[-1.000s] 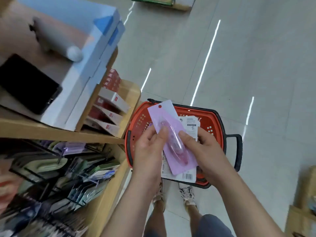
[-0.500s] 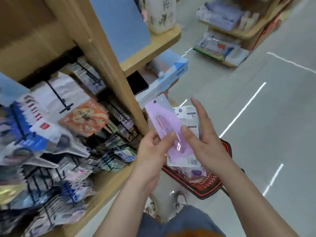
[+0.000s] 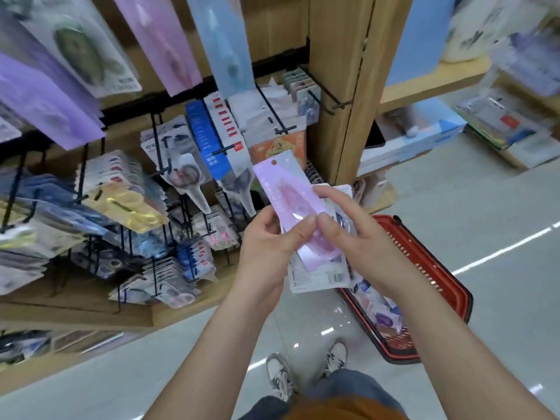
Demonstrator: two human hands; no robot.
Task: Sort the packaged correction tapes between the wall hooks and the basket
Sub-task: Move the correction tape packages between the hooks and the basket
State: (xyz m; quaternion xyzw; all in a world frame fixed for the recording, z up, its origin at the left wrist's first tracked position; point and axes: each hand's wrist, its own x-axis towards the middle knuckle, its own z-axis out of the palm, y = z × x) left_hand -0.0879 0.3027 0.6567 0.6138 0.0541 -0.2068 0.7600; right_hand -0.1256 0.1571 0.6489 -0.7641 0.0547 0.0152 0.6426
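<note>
Pink pack (image 3: 286, 192): long lilac-pink card with a clear blister over a correction tape and a round hang hole at its top end; held tilted in the air between both hands, in front of the shelf, apart from every hook, up and left of the basket
White pack (image 3: 321, 275): printed card with a barcode near its lower end; lies flat behind the pink pack, touching it, its lower part showing below
Left hand (image 3: 266, 247): fingers curled behind the two packs, thumb pressed on the front of the pink pack by the blister; grips both
Right hand (image 3: 360, 237): thumb tip on the blister just beside the left thumb, forefinger bent over the pink pack's right edge; pinches the pack
Basket (image 3: 424, 262): red plastic with a black rim, on the floor right of the feet, under the right forearm
Loose packs (image 3: 383, 318): several, lying inside the basket, detail blurred
Hooks (image 3: 271, 112): black wire pegs jutting from the shelf wall in rows
Hung goods (image 3: 181, 159): carded scissors and other stationery, crowded on the hooks
Post (image 3: 339, 86): upright wooden board at the right end of the hooks
Shoes (image 3: 280, 375): white pair, on the pale glossy floor
</note>
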